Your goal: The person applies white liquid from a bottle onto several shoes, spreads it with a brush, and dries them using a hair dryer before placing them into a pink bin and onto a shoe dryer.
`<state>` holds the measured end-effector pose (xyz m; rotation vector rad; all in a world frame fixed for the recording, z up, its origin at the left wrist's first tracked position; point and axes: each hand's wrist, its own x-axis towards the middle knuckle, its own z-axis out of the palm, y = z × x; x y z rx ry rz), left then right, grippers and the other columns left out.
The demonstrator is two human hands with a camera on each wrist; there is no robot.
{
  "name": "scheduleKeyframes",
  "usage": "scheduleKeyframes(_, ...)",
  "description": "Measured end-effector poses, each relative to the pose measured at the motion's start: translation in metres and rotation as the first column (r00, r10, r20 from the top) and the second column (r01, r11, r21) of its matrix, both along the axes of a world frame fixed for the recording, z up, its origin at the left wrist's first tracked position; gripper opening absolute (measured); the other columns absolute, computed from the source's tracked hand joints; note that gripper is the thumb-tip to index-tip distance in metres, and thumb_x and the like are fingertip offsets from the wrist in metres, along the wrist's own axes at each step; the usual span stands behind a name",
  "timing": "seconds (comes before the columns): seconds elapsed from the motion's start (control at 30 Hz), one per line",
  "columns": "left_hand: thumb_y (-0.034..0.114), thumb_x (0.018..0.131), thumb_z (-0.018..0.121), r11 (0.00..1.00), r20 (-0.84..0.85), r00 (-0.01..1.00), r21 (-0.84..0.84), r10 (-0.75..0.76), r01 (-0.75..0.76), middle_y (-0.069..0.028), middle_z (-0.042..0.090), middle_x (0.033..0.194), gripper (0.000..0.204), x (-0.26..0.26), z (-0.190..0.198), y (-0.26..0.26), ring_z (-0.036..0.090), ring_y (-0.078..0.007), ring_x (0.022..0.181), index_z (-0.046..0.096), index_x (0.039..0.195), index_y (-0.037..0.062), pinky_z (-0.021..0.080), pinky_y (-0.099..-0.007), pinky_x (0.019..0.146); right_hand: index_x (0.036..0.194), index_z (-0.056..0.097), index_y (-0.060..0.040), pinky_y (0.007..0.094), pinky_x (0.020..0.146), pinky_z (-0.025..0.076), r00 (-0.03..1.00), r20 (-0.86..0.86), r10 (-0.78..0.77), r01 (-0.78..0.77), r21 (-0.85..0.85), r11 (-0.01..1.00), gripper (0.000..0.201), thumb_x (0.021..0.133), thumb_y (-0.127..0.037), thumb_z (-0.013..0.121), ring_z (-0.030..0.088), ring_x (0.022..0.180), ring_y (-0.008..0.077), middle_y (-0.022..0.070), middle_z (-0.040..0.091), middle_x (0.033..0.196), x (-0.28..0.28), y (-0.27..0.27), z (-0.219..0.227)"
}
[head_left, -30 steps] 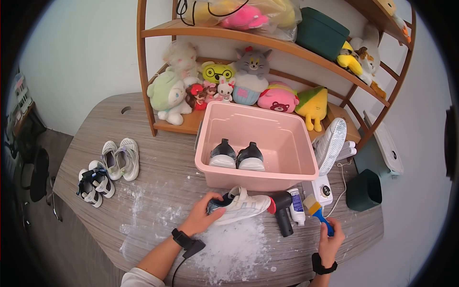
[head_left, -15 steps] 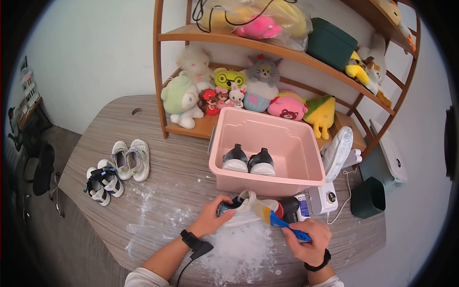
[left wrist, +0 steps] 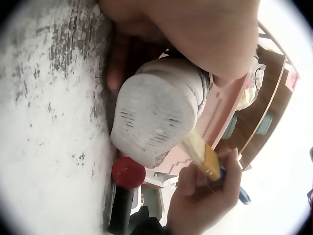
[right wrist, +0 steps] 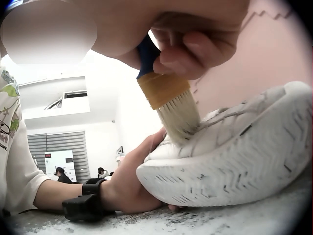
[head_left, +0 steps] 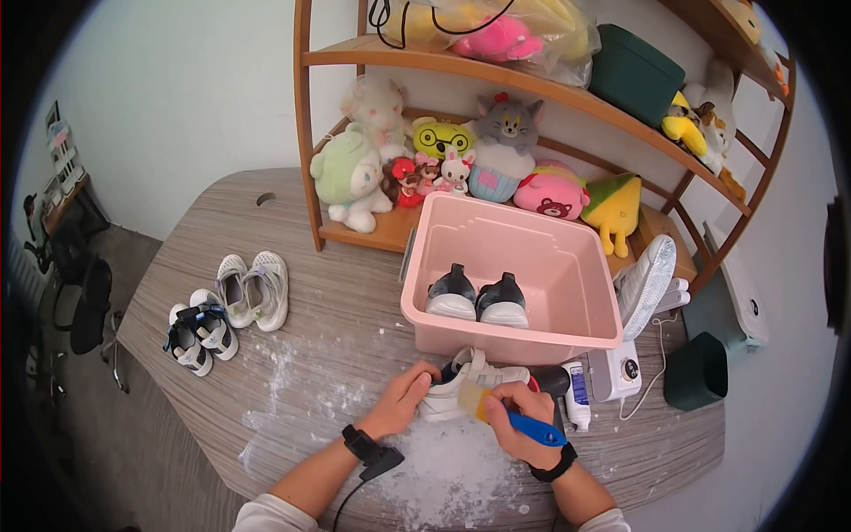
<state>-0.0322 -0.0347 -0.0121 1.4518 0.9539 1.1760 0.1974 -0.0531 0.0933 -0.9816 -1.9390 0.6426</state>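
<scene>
My left hand (head_left: 396, 404) grips the heel end of a white shoe (head_left: 441, 404), thumb at its dark opening, above white powder on the table. My right hand (head_left: 523, 423) holds a blue-handled brush (head_left: 542, 431). In the right wrist view the brush's pale bristles (right wrist: 179, 117) touch the upper of the shoe (right wrist: 230, 161), whose patterned sole edge faces the camera. From the left wrist, the powder-coated heel of the shoe (left wrist: 154, 115) is seen, with the brush (left wrist: 201, 155) beside it in the right hand (left wrist: 203, 196).
Behind the shoe stands a pink bin (head_left: 514, 341) with two dark-and-white shoes inside. A black dryer (head_left: 553, 380), a white bottle (head_left: 577, 399) and a white device (head_left: 613, 372) lie to the right. Two pairs of small shoes (head_left: 266, 293) sit left. A shelf (head_left: 368, 232) holds plush toys.
My right hand has moved left with the brush, from the table's right side to the shoe, and the bristles now touch it. The left hand keeps its grip on the heel.
</scene>
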Motion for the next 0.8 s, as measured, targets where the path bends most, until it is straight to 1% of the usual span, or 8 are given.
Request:
scheduleKeyframes(0.1,0.036,0.113,0.038,1.000,-0.024,1.000,0.002,0.020,-0.020,-0.0109,0.066,0.100,0.043,0.000,0.000,0.000,0.059,-0.0190,0.092,0.061,0.112,-0.0006,0.047,-0.0325,0.087,0.094,0.063,-0.0014,0.0290,0.050,0.046,0.999,-0.027,-0.024,0.022,-0.051,0.998,0.008,0.095,-0.007,0.068,0.062,0.051,0.0161,0.0095,0.065,0.063,0.007,0.005,-0.006)
scheduleKeyframes(0.27,0.036,0.113,0.038,0.999,-0.058,0.997,-0.024,0.040,-0.042,-0.0123,0.066,0.097,0.045,-0.001,-0.002,0.000,0.059,-0.0196,0.092,0.062,0.109,-0.0019,0.047,-0.0339,0.087,0.095,0.065,-0.0009,0.0309,0.051,0.048,0.993,0.042,-0.106,0.100,0.111,0.989,0.007,0.095,-0.005,0.070,0.065,0.053,0.0211,0.0116,0.067,0.067,0.017,0.016,-0.004)
scheduleKeyframes(0.4,0.034,0.113,0.038,0.998,-0.087,0.995,-0.027,0.051,-0.053,-0.0141,0.066,0.096,0.044,0.000,0.002,-0.001,0.060,-0.0210,0.090,0.062,0.108,-0.0026,0.048,-0.0347,0.085,0.096,0.064,-0.0003,0.0305,0.051,0.047,0.989,0.016,-0.149,0.150,-0.042,0.988,0.009,0.094,-0.005,0.070,0.062,0.052,0.0186,0.0101,0.066,0.066,0.023,0.015,0.009)
scheduleKeyframes(0.47,0.034,0.113,0.038,0.998,-0.099,0.993,-0.009,0.058,-0.059,-0.0146,0.066,0.095,0.044,0.000,0.003,-0.001,0.060,-0.0218,0.088,0.062,0.108,-0.0026,0.048,-0.0352,0.084,0.097,0.063,-0.0003,0.0299,0.052,0.047,0.992,-0.013,-0.128,0.128,-0.018,0.992,0.010,0.094,-0.005,0.071,0.061,0.052,0.0161,0.0087,0.064,0.064,0.022,0.011,0.014)
scheduleKeyframes(0.53,0.033,0.113,0.038,0.998,-0.117,0.992,0.001,0.057,-0.057,-0.0152,0.067,0.094,0.044,0.000,0.001,-0.001,0.061,-0.0227,0.087,0.062,0.108,-0.0026,0.049,-0.0356,0.083,0.098,0.062,-0.0013,0.0290,0.052,0.047,0.998,-0.060,-0.016,0.018,0.032,0.999,0.012,0.093,-0.005,0.073,0.060,0.052,0.0144,0.0080,0.064,0.063,0.019,0.004,0.014)
scheduleKeyframes(0.6,0.034,0.112,0.038,0.997,-0.095,0.993,0.045,0.072,-0.068,-0.0162,0.067,0.092,0.044,0.002,-0.002,-0.001,0.061,-0.0240,0.085,0.063,0.108,-0.0020,0.049,-0.0367,0.082,0.108,0.062,-0.0030,0.0277,0.054,0.047,0.994,-0.073,0.076,-0.073,0.045,0.996,0.025,0.089,-0.008,0.078,0.062,0.058,0.0135,0.0087,0.067,0.072,0.011,-0.005,0.012)
scheduleKeyframes(0.67,0.033,0.112,0.038,0.997,-0.107,0.992,0.038,0.066,-0.062,-0.0165,0.066,0.092,0.043,0.002,-0.001,-0.002,0.061,-0.0241,0.085,0.063,0.107,-0.0020,0.049,-0.0368,0.082,0.112,0.061,-0.0035,0.0292,0.055,0.049,0.981,-0.048,0.191,-0.191,0.001,0.982,0.033,0.087,-0.010,0.081,0.065,0.060,0.0176,0.0100,0.067,0.075,0.000,-0.013,0.007)
scheduleKeyframes(0.8,0.033,0.112,0.039,0.994,-0.124,0.989,-0.063,0.086,-0.094,-0.0171,0.065,0.091,0.043,0.001,-0.001,-0.001,0.061,-0.0246,0.085,0.062,0.107,-0.0022,0.049,-0.0372,0.081,0.109,0.063,-0.0060,0.0316,0.056,0.051,0.983,0.087,0.164,-0.172,0.096,0.980,0.031,0.085,-0.012,0.082,0.068,0.062,0.0226,0.0102,0.067,0.075,-0.014,-0.008,-0.009)
